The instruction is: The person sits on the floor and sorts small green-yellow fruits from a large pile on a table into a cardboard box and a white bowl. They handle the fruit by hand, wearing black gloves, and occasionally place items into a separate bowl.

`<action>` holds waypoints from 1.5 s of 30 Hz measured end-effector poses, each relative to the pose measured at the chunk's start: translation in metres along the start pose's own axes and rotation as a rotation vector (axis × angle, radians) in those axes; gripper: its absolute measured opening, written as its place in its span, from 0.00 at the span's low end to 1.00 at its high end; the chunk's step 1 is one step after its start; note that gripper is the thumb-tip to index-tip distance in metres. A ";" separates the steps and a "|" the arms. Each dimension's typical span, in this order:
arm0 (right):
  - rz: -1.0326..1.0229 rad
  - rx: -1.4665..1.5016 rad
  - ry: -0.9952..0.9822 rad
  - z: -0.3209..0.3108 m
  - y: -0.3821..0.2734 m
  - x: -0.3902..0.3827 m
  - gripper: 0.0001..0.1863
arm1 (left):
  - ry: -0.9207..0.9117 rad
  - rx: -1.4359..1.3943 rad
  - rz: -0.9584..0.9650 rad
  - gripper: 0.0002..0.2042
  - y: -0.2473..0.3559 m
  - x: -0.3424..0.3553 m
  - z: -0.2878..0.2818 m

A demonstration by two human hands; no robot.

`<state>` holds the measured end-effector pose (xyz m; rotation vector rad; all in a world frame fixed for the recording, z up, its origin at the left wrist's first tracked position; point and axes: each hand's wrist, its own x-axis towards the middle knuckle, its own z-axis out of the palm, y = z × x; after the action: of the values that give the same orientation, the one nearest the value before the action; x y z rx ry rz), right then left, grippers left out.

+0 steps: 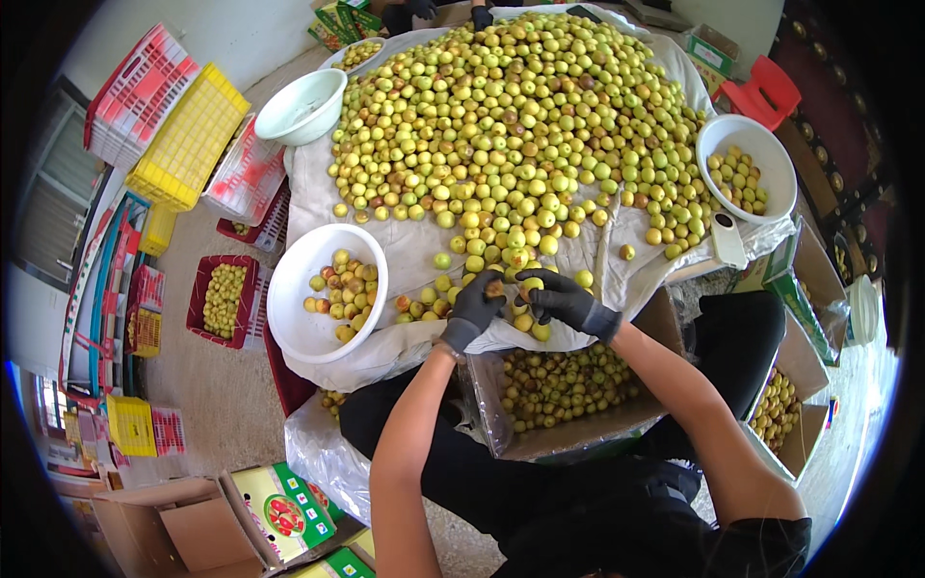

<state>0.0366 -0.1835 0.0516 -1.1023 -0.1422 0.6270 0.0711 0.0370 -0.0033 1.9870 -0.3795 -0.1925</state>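
Both my hands wear dark gloves and hover at the near edge of a big heap of jujubes (501, 125), yellow-green with brown patches, on a pale cloth (313, 193). My left hand (474, 310) is closed on a brownish jujube (494, 288) between its fingertips. Right beside it, my right hand (573, 304) pinches a greener jujube (531, 284). Loose jujubes lie around and under the fingers. Below the hands, between my legs, stands an open cardboard box (496, 424) with many jujubes in it.
A white basin (279, 299) at left and another white basin (708, 144) at right hold some jujubes. A pale green basin (289, 106) stands farther back. Crates (188, 144) are stacked at left. Across the heap show another person's gloved hands (482, 16). A red chair (766, 91) is at far right.
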 end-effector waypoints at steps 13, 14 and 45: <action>0.221 0.356 0.128 0.038 0.002 -0.033 0.30 | -0.194 -0.555 -0.035 0.32 0.099 -0.059 -0.009; 0.243 0.364 0.144 0.040 0.003 -0.032 0.29 | -0.201 -0.472 0.005 0.31 0.097 -0.060 -0.010; -0.226 -0.797 0.296 -0.032 -0.014 0.045 0.21 | 0.078 0.541 -0.283 0.20 0.014 -0.044 -0.108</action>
<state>0.0925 -0.1887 0.0404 -1.9015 -0.2678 0.1816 0.0603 0.1383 0.0540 2.5737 -0.0994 -0.2042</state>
